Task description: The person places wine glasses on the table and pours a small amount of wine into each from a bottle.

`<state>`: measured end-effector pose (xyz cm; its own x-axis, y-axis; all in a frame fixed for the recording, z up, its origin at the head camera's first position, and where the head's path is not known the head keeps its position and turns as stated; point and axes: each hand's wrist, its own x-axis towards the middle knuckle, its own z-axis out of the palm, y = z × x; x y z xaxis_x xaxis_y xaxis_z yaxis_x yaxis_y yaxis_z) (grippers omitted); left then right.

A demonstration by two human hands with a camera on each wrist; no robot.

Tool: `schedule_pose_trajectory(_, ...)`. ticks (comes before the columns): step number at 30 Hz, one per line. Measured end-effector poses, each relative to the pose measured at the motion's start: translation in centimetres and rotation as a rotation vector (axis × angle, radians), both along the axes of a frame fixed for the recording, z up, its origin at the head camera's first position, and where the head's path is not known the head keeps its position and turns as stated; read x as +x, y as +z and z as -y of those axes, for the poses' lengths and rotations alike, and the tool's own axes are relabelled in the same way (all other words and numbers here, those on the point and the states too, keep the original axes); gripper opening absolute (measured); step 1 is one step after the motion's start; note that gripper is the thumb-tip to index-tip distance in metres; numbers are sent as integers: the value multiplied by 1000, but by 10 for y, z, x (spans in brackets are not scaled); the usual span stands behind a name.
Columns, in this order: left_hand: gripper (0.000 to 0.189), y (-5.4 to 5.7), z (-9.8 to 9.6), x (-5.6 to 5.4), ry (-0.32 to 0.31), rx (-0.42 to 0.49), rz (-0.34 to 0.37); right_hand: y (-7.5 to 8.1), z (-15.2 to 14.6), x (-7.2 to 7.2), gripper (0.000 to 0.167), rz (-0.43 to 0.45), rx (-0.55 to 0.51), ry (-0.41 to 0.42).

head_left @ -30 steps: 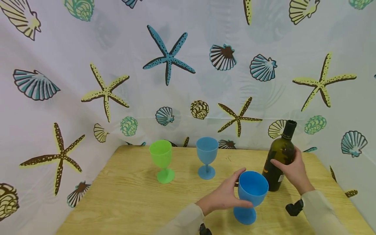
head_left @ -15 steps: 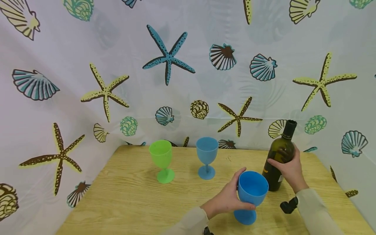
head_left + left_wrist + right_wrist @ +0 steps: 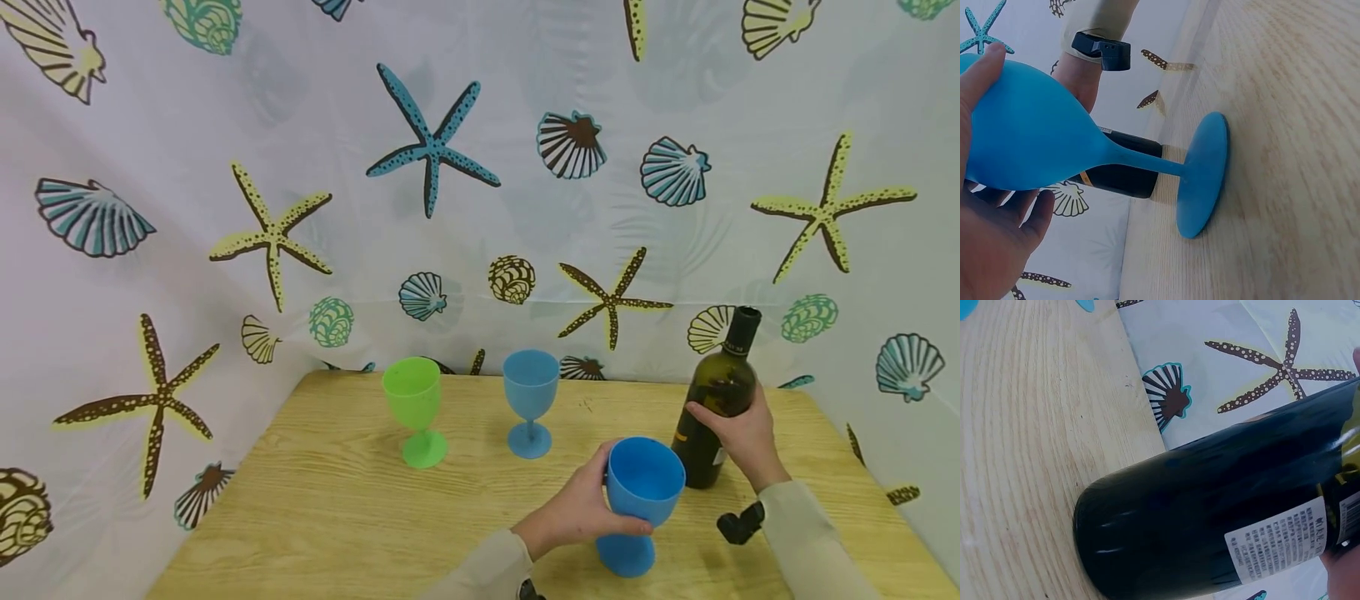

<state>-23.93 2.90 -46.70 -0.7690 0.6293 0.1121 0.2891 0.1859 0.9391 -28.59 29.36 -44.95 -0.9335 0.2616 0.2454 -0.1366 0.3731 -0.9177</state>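
In the head view, my left hand [image 3: 573,510] curls around the bowl of a blue plastic goblet [image 3: 647,479] at the front right, thumb on the near side. The left wrist view shows the goblet's round foot [image 3: 1204,178] at the wooden tabletop and its stem upright from it. Just behind and right of it stands a dark green wine bottle [image 3: 701,442], and my right hand [image 3: 744,437] grips its body from the right, thumb across the front. A white printed label [image 3: 1277,540] shows low on the bottle in the right wrist view.
A green goblet [image 3: 411,396] and a lighter blue goblet [image 3: 529,385] stand towards the back of the wooden table [image 3: 337,508]. A curtain [image 3: 480,217] printed with starfish and shells hangs around the back and sides.
My left fingers have drawn in closer around the goblet's bowl. The right hand has shifted slightly left, its thumb further across the bottle. Goblet and bottle stay in place.
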Motion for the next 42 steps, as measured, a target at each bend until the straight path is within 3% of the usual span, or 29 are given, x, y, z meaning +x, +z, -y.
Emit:
schedule_pose_trajectory(9,79,0,0,-2,-10,18,15,1,1,7,96,14,-3,-28)
schedule_pose_trajectory(17,82,1,8,-2,10,36,-3,1,-2,26,90,-17,40,-26)
schedule_pose_trajectory(23,84,2,17,-5,37,48,-11,3,-6,43,85,-36,117,-15)
schedule_pose_trajectory(34,85,1,34,-10,66,73,-35,6,-11,67,83,-156,324,-44)
schedule_pose_trajectory(42,86,4,44,-12,93,72,-41,14,-10,79,86,-276,470,20)
